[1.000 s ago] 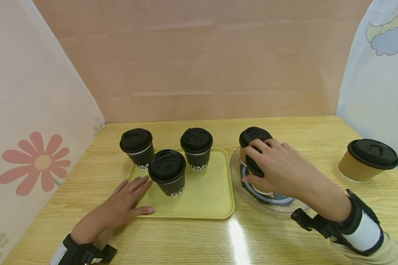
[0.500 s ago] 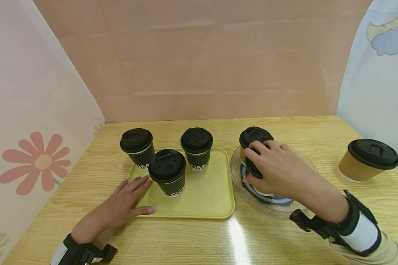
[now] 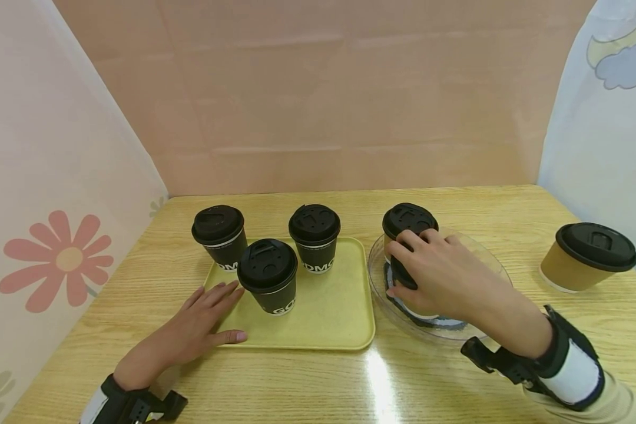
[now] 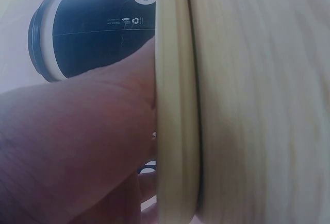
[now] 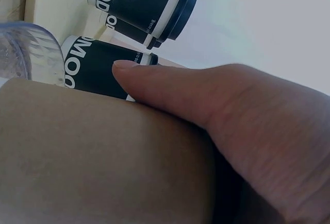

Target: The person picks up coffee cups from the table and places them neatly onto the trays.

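My right hand (image 3: 445, 277) grips a brown paper coffee cup (image 5: 103, 157) with a black lid (image 3: 401, 273), its thumb along the near side. This cup stands in the clear round dish (image 3: 375, 288), just in front of another black-lidded brown cup (image 3: 409, 219). Over on the left, my left hand (image 3: 193, 330) lies with fingers extended on the front left edge of the yellow tray (image 3: 328, 321). Its fingertips are close beside a black lidded cup (image 3: 267, 268). Two more black cups stand farther back, one left (image 3: 219, 235) and one right (image 3: 315, 235).
A brown cup (image 3: 585, 256) with a black lid stands on the wooden table (image 3: 297, 388) at the far right. Dark grey and blue material (image 3: 447, 323) lies on the dish's bottom. Paper walls enclose the table at the back and sides.
My right hand and forearm have shifted very slightly left, with the gripped cup's lid moving a little the same way. My left hand and the cups on the tray stay put.
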The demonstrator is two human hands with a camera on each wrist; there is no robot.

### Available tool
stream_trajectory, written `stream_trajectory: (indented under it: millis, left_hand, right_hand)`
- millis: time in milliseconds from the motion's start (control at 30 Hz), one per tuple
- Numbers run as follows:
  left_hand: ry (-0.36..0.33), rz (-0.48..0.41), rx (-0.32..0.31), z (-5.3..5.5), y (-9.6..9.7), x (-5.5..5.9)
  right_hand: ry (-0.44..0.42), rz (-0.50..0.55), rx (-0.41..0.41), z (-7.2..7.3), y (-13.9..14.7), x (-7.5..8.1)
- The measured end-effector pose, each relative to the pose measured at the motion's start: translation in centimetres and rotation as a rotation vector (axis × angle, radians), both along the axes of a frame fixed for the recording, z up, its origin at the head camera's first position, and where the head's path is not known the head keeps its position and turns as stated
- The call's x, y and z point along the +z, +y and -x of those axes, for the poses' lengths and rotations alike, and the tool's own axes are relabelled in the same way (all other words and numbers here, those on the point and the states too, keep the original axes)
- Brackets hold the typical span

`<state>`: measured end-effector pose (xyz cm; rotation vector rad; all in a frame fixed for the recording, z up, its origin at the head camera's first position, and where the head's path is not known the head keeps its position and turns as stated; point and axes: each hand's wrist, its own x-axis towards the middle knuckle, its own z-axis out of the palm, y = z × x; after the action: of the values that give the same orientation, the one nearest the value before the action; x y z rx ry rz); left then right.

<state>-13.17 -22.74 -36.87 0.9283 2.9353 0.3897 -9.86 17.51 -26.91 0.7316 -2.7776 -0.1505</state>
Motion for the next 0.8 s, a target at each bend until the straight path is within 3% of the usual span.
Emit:
stream_trajectory:
  millis: [800]
  left_hand:
    - [-0.003,-0.002,-0.002,-0.04,-0.09,0.03]
  right_hand:
    - [-0.005,-0.051,-0.074,-0.06,-0.67,-0.77]
